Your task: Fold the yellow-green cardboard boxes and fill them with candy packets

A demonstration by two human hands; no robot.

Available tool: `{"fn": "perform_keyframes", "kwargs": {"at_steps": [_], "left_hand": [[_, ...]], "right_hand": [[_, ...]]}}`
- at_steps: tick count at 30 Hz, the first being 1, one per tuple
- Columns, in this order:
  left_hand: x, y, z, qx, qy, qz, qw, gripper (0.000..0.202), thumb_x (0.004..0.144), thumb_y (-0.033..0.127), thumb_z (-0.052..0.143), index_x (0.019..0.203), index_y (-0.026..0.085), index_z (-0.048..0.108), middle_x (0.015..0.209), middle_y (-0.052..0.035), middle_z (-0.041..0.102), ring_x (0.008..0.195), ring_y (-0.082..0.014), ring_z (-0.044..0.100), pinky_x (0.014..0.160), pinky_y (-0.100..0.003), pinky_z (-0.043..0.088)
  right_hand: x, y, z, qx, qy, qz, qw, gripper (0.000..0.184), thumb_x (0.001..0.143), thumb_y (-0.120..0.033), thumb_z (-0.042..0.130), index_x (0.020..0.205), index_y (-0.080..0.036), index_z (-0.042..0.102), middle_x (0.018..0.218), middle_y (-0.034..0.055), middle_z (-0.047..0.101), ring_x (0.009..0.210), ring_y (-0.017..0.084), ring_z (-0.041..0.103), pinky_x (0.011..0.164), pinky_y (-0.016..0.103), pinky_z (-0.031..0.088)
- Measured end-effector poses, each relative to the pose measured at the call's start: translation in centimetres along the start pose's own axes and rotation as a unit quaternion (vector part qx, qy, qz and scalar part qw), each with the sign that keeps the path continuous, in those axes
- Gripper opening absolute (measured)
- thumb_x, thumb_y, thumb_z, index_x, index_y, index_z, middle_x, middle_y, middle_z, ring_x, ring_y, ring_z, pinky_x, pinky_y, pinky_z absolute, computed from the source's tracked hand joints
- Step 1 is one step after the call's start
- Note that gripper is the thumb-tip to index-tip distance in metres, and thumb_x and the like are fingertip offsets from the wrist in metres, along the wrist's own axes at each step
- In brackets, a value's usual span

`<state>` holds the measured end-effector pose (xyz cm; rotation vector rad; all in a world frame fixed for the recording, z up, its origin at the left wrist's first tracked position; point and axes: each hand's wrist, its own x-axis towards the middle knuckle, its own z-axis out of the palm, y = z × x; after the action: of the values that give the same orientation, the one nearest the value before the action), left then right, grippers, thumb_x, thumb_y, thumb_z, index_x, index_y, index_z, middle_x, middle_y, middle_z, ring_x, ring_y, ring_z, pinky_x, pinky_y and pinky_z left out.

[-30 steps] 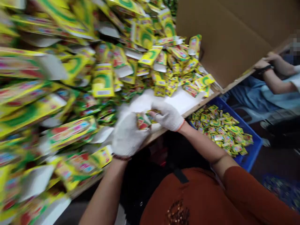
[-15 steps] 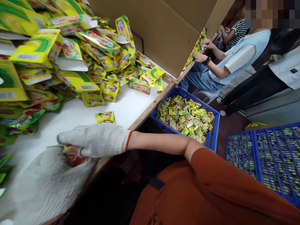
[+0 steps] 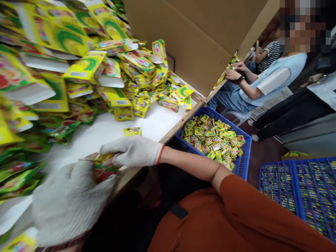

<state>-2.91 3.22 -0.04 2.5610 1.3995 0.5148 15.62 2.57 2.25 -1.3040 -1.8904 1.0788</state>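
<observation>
My left hand (image 3: 68, 199), in a pale knitted glove with bare fingertips, is closed around a red and green packet (image 3: 103, 174) near the table's front edge. My right hand (image 3: 132, 151), gloved the same way, meets it from the right. Its fingers are closed on a small yellow packet (image 3: 106, 157) at the top of the left hand's grip. The fingers partly hide both packets, and I cannot tell whether the yellow one is inside the other. Just beyond my right hand, a single yellow packet (image 3: 132, 131) lies on the white tabletop (image 3: 105, 131).
Printed yellow boxes (image 3: 84, 68) and packets are heaped at the left, with green packets (image 3: 18, 175) nearer me. A cardboard sheet (image 3: 189, 38) stands behind. Below the table edge sits a blue crate (image 3: 248, 150) of yellow packets. Slatted blue crates (image 3: 295, 182) and a seated co-worker (image 3: 275, 80) are at right.
The view has shifted, so the table and crates appear further right. My right fingers, earlier stretched over the left hand, have drawn back and now pinch the yellow packet. The left hand keeps its hold.
</observation>
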Motion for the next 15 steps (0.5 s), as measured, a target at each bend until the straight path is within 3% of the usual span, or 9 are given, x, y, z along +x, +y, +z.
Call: {"fn": "perform_keyframes", "kwargs": {"at_steps": [3, 5, 8, 11, 15], "left_hand": [[-0.2, 0.7, -0.2, 0.154, 0.053, 0.065, 0.985, 0.036, 0.091, 0.050, 0.041, 0.106, 0.020, 0.056, 0.085, -0.0102, 0.060, 0.079, -0.0331, 0.057, 0.060, -0.038, 0.031], [-0.2, 1.0, -0.1, 0.180, 0.048, 0.079, 0.979, 0.039, 0.091, 0.045, 0.046, 0.113, 0.014, 0.058, 0.088, -0.0122, 0.064, 0.079, -0.0316, 0.059, 0.064, -0.039, 0.036], [-0.3, 1.0, 0.1, 0.155, 0.040, 0.061, 0.985, 0.041, 0.090, 0.041, 0.050, 0.116, 0.011, 0.059, 0.093, -0.0138, 0.065, 0.085, -0.0311, 0.062, 0.070, -0.039, 0.040], [-0.4, 1.1, 0.2, 0.128, 0.044, 0.029, 0.990, 0.043, 0.087, 0.037, 0.054, 0.120, 0.010, 0.058, 0.096, -0.0143, 0.066, 0.090, -0.0311, 0.062, 0.074, -0.040, 0.042], [-0.4, 1.2, 0.3, 0.087, 0.042, -0.012, 0.995, 0.045, 0.083, 0.032, 0.058, 0.123, 0.011, 0.058, 0.099, -0.0153, 0.066, 0.092, -0.0316, 0.062, 0.076, -0.040, 0.045]], "right_hand": [[-0.8, 0.3, 0.0, -0.036, 0.039, 0.015, 0.999, 0.009, 0.088, -0.020, 0.061, 0.080, -0.017, 0.058, 0.073, -0.0038, 0.057, 0.079, 0.013, 0.055, 0.073, 0.020, 0.042], [-1.1, 0.2, 0.5, -0.098, 0.092, 0.028, 0.991, 0.008, 0.087, -0.014, 0.059, 0.079, -0.016, 0.060, 0.078, -0.0011, 0.059, 0.083, 0.014, 0.054, 0.078, 0.022, 0.041], [-1.0, -0.3, 1.3, -0.129, 0.097, 0.032, 0.986, 0.009, 0.087, -0.012, 0.055, 0.083, -0.017, 0.063, 0.083, 0.0014, 0.063, 0.086, 0.015, 0.055, 0.082, 0.025, 0.040], [-1.1, -1.1, 1.4, -0.104, 0.063, 0.043, 0.992, 0.010, 0.088, -0.016, 0.055, 0.082, -0.017, 0.063, 0.081, 0.0011, 0.063, 0.081, 0.015, 0.055, 0.078, 0.025, 0.040], [-2.1, -1.8, 0.8, -0.062, 0.065, 0.063, 0.994, 0.010, 0.085, -0.019, 0.057, 0.076, -0.017, 0.060, 0.074, -0.0011, 0.060, 0.073, 0.013, 0.055, 0.071, 0.023, 0.041]]}}
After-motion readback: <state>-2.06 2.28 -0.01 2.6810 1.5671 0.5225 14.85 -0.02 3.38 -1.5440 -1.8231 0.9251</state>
